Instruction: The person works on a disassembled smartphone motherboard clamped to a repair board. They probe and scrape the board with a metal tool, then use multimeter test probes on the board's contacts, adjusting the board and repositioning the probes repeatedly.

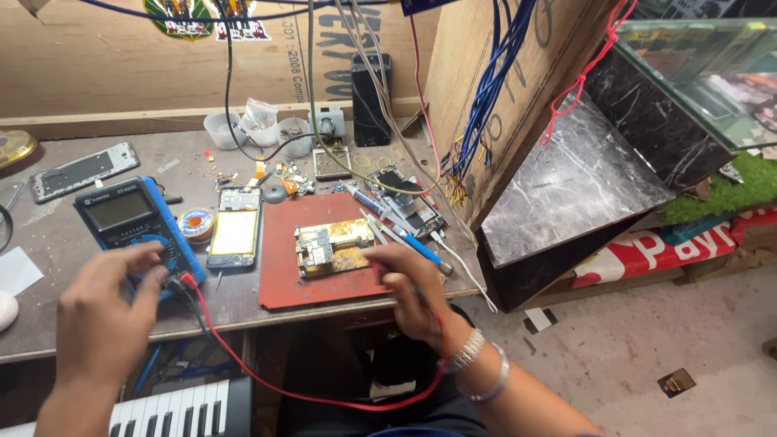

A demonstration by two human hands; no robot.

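Note:
My left hand (105,311) rests on the lower part of a blue digital multimeter (133,218), fingers at its dial. A red lead (267,384) runs from the meter's base, loops down below the table edge and up to my right hand (409,287). My right hand is closed around a probe, its tip hidden, at the right edge of a gold phone circuit board (332,245). The board lies on a reddish-brown work mat (283,275).
An opened phone (235,231) lies left of the mat, and a phone frame (81,170) sits at the far left. Tweezers and a blue-handled tool (413,241) sit right of the board. A solder reel (196,222), plastic cups (222,128), hanging wires and a keyboard (178,409) surround the bench.

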